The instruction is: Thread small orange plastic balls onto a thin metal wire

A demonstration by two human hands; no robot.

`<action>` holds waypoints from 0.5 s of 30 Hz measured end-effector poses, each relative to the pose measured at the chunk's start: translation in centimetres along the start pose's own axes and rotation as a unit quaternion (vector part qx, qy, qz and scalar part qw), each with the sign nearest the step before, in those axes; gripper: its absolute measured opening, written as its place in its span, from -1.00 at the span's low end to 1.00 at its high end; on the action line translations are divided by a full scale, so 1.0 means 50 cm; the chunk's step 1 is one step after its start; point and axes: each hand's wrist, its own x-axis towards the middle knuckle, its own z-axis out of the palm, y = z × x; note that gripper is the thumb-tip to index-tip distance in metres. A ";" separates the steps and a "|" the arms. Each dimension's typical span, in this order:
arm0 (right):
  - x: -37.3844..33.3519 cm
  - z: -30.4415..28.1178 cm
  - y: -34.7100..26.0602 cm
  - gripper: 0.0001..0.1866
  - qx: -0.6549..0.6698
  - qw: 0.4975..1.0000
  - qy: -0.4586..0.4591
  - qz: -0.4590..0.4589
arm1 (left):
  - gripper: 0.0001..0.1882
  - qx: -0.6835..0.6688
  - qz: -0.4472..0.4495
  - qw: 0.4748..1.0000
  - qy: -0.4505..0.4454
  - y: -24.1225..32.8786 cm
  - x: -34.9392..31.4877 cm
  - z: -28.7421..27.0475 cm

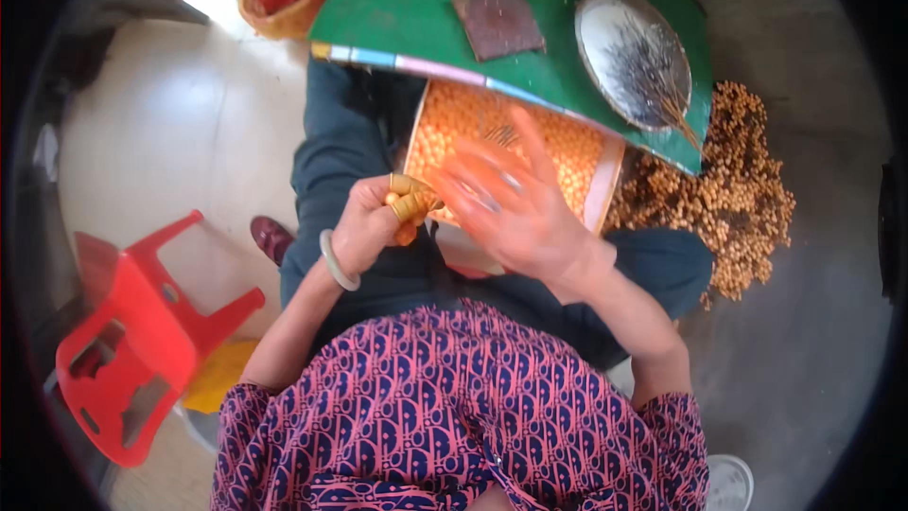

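My left hand is closed in front of the box, its fingers in yellow coverings bent together. Small round yellow-orange shapes show at its fingertips, but I cannot make out what it grips. My right hand is beside it, over the box, smeared by motion. Its fingers look stretched and apart, with orange coverings on them, and nothing is plainly in them. Below lies a shallow white-sided box full of small round yellow-orange fruits. Thin dark stems show just beyond the right fingers.
A green board overhangs the box's far side, bearing a brown square and a round tray with dark twigs. Bunched brownish fruits are heaped at right. A red plastic chair and woven basket are at left.
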 end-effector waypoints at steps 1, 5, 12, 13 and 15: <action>-0.006 -0.028 -0.007 -0.69 0.000 0.997 0.064 0.032 | -0.86 -0.032 0.030 0.999 -0.007 -0.001 0.012 0.000; -0.037 -0.068 -0.024 -0.64 0.042 0.975 0.156 0.153 | -0.78 0.071 0.145 0.984 0.075 0.055 0.087 0.025; -0.088 0.008 -0.020 -0.67 0.051 0.977 0.103 0.177 | -0.77 -0.182 0.168 0.968 0.046 0.207 0.363 0.081; -0.086 0.002 -0.019 -0.68 0.056 0.980 0.065 0.181 | -0.79 -0.185 0.169 0.967 0.044 0.223 0.400 0.089; -0.097 0.001 -0.017 -0.69 0.050 0.979 0.039 0.195 | -0.80 -0.190 0.155 0.969 0.036 0.240 0.471 0.082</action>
